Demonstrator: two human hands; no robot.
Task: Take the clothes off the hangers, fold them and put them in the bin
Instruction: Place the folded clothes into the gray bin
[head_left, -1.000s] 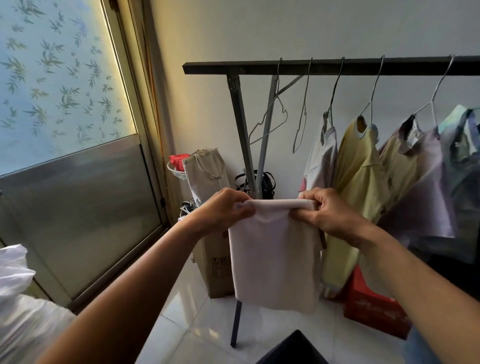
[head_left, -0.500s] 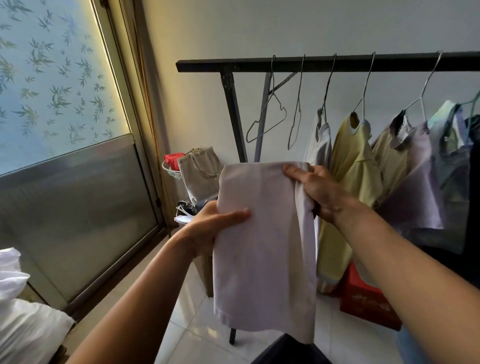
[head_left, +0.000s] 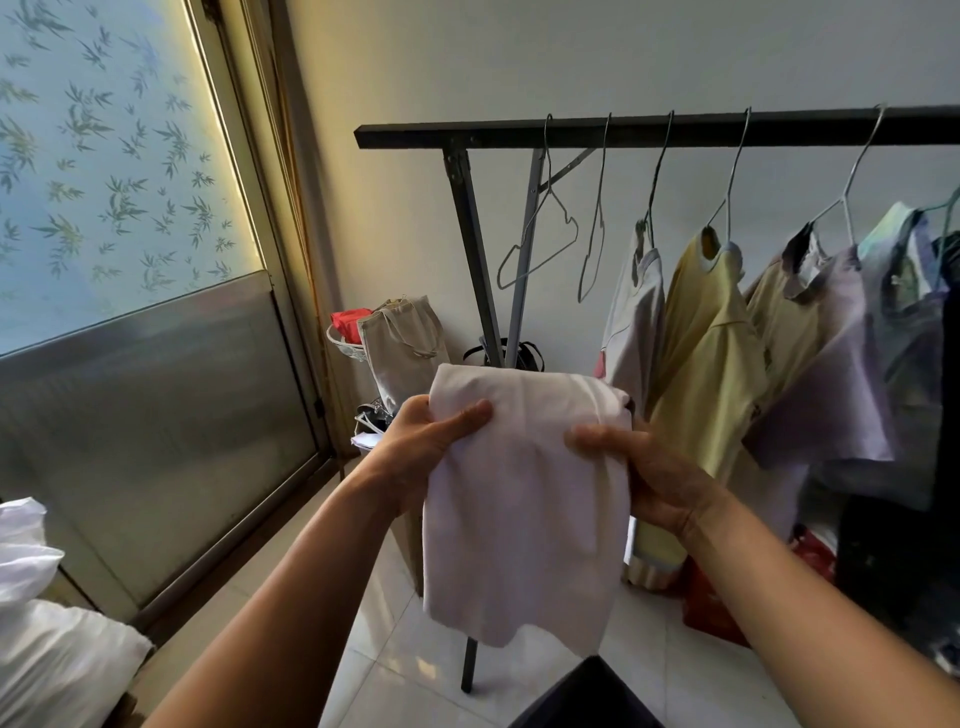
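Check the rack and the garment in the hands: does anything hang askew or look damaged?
Only small things: the leftmost empty hanger hangs tilted on the rail, and the white garment has an uneven lower edge. No damage shows.

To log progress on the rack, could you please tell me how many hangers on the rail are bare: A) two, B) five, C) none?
A: at the left end of the rail two hangers hang bare, while those to their right carry clothes.
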